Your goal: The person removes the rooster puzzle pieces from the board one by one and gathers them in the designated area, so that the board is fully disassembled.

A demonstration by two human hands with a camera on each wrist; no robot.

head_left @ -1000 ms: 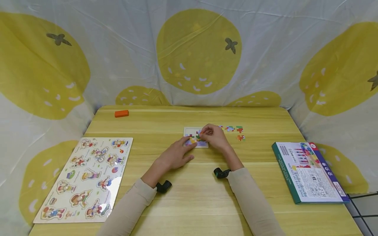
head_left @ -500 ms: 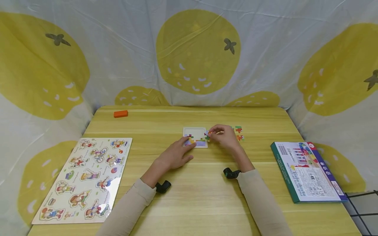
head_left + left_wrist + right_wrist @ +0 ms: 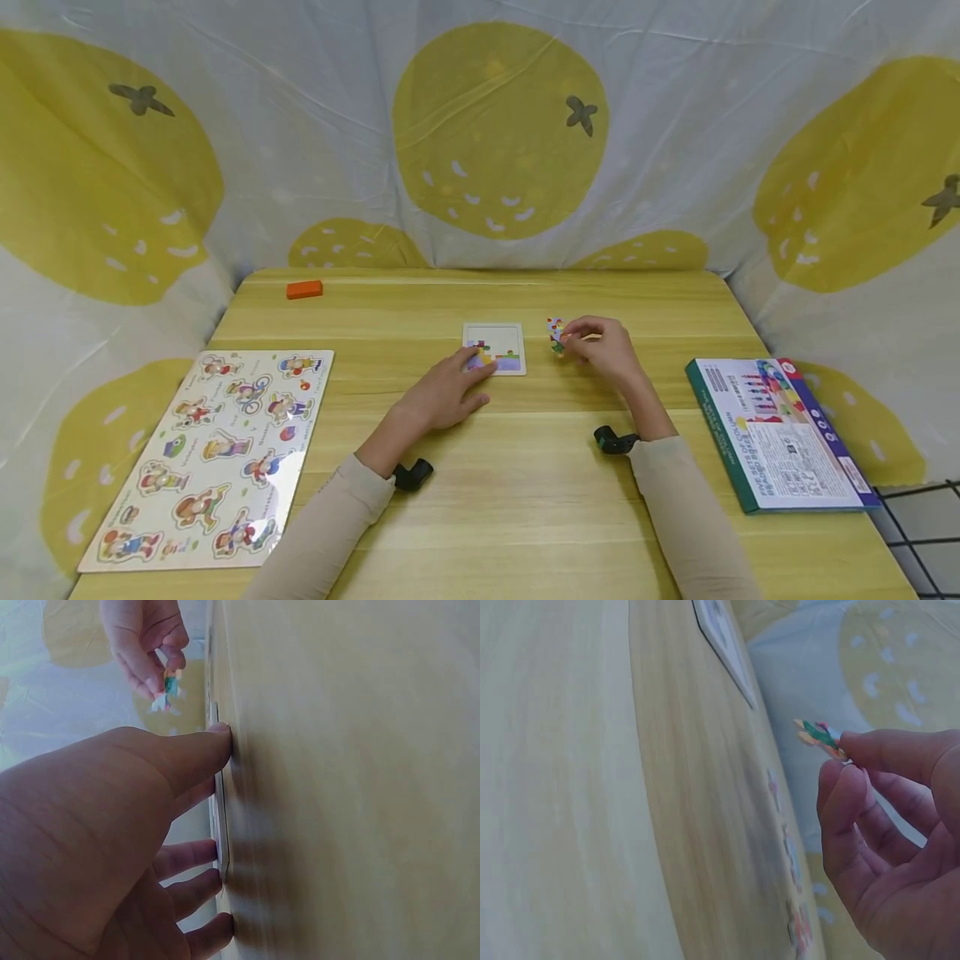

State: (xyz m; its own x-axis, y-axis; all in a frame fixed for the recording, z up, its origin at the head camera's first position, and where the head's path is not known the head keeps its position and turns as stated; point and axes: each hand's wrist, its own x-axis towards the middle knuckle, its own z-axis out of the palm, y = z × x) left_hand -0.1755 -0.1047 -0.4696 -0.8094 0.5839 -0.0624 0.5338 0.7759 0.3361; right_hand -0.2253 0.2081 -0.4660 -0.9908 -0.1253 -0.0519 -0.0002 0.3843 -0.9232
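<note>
A small square puzzle tray (image 3: 522, 350) lies mid-table with joined jigsaw pieces along its lower part and a bare upper part. My left hand (image 3: 444, 392) rests at its lower left, fingers extended over the corner. In the left wrist view the thumb and fingertips press at the tray's edge (image 3: 223, 825). To the right of the tray, my right hand (image 3: 606, 348) pinches a multicoloured jigsaw piece (image 3: 819, 737) between thumb and fingers, above the table. Loose jigsaw pieces (image 3: 792, 855) lie in a row below it in the right wrist view; the right hand hides most of them from the head view.
A large board with cartoon figures (image 3: 206, 458) lies at the left. An orange-red block (image 3: 304, 290) sits near the far left edge. At the right is a flat printed box (image 3: 780, 437). A fabric curtain with yellow fruit prints (image 3: 498, 133) encloses the table's back and sides.
My right hand has moved right, away from the tray, carrying the jigsaw piece from over the tray to beside the loose pieces. The left hand has stayed in place.
</note>
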